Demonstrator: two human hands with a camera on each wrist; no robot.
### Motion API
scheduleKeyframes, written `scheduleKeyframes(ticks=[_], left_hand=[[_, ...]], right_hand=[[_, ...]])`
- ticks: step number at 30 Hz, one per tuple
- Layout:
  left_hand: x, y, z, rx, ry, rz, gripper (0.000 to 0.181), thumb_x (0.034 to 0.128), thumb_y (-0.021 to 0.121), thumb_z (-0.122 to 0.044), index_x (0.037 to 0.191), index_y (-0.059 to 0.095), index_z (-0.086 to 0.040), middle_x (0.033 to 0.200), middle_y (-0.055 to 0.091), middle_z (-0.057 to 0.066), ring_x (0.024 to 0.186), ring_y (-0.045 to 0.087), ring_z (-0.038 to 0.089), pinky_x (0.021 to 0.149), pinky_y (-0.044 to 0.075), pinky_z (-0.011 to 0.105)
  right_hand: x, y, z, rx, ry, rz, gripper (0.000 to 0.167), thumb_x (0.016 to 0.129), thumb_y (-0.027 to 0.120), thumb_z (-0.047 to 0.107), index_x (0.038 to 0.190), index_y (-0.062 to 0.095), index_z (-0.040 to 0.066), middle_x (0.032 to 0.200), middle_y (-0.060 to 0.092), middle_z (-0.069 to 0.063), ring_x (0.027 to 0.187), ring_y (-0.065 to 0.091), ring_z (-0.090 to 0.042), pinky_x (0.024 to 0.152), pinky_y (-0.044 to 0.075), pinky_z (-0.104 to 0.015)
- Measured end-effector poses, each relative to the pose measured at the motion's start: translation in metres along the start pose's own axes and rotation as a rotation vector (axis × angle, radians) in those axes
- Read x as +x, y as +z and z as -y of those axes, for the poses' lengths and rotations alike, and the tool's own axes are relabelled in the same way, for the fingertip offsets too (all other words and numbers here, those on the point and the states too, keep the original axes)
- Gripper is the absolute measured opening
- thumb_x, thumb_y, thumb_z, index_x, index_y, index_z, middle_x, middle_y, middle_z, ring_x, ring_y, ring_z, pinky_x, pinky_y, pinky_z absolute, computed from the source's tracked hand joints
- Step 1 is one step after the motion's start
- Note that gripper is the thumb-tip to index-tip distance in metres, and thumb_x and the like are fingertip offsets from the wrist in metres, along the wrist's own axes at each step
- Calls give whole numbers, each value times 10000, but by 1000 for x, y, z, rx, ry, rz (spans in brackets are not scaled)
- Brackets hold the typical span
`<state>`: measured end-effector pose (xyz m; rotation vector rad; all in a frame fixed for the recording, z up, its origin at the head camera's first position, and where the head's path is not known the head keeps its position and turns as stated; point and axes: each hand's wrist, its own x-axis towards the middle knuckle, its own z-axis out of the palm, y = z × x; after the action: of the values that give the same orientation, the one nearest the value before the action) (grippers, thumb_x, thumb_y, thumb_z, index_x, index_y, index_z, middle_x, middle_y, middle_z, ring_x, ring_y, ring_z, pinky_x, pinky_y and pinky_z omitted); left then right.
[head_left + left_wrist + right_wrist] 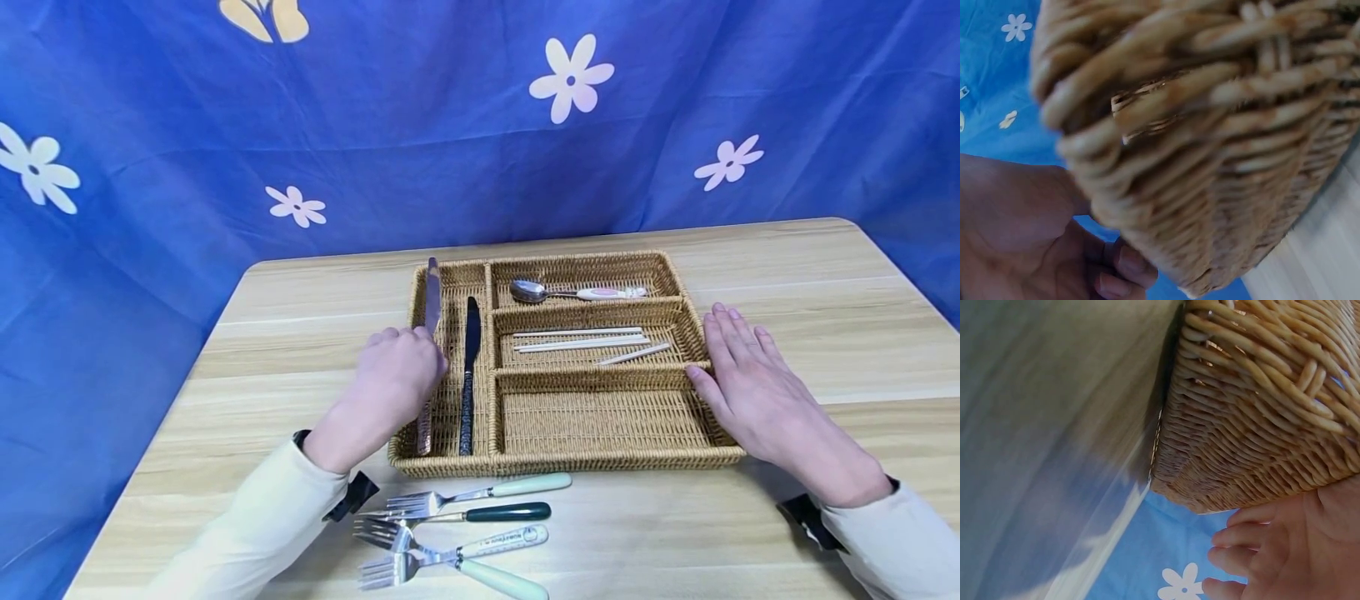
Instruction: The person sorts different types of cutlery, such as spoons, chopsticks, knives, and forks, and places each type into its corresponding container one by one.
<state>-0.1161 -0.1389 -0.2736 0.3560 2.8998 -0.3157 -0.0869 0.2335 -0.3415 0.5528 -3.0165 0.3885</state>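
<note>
A wicker cutlery tray [622, 457] with several compartments lies on the table. Its left wall is gripped by my left hand [397, 367], fingers curled outside in the left wrist view and thumb toward the inside. One table knife [432, 296] passes partly hidden beneath this hand; a dark table knife [471, 358] lies beside it in the left compartment. Against the tray's right wall rests my right hand [761, 392], fingers straight and thumb at the rim. A spoon [577, 292] lies in the back compartment, white sticks [581, 342] in the middle one.
Several forks [517, 484] lie in a loose group in front of the tray, close to the left forearm. The wooden table [847, 275] extends past the tray on both sides. A blue flowered cloth [450, 125] hangs behind the table.
</note>
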Motion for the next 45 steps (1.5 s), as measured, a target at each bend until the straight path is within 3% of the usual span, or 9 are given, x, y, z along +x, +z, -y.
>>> scheduleKeyframes(ticks=[7,12,18,22,26,32,39,45], left_hand=[[9,13,-12,16,-13,7,350,993,497,-252,1011,564,91,872,603,158,866,567,305,847,511,406],[11,22,-20,74,4,-69,431,997,494,-328,1009,582,94,825,595,136,839,582,289,815,525,380],[14,31,-25,158,-10,-121,288,955,539,-175,1014,599,100,791,585,129,779,565,267,751,499,354],[16,34,-28,191,-43,-95,248,928,550,-112,1053,611,93,795,589,122,752,525,247,730,441,347],[19,37,-30,220,-64,-71,208,923,572,-145,967,619,53,733,552,85,714,484,224,716,394,338],[22,39,-30,283,-55,-31,200,927,570,-162,788,566,-18,651,469,23,664,436,191,693,333,337],[23,40,-29,301,-32,74,127,865,661,-189,776,623,-105,647,502,-26,678,455,175,763,311,368],[24,40,-30,292,-35,74,191,887,633,-196,748,569,-83,631,490,-26,666,443,169,777,305,373]], right_hand=[[-1,1,1,7,6,-4,658,1058,289,337,1483,89,-123,1548,64,-321,1438,53,-440,1171,-33,-535],[0,0,1,7,16,13,660,1059,279,345,1486,83,-119,1553,44,-311,1437,49,-442,1169,-37,-539],[1,0,1,14,28,27,663,1057,278,348,1489,77,-112,1553,53,-313,1437,45,-443,1163,-46,-553],[0,-1,1,13,31,23,660,1058,271,350,1492,73,-107,1554,53,-310,1438,40,-440,1152,-71,-568],[0,0,1,15,22,13,654,1059,270,341,1491,70,-108,1550,46,-315,1436,32,-444,1140,-90,-584],[0,0,0,21,24,11,656,1059,272,343,1493,62,-101,1554,31,-307,1437,25,-442,1132,-82,-608],[1,-1,1,26,49,44,662,1059,254,359,1496,52,-95,1558,19,-299,1438,6,-437,1120,-86,-628],[0,-2,1,25,53,48,661,1059,253,362,1498,54,-91,1559,20,-296,1440,2,-433,1120,-90,-624]])
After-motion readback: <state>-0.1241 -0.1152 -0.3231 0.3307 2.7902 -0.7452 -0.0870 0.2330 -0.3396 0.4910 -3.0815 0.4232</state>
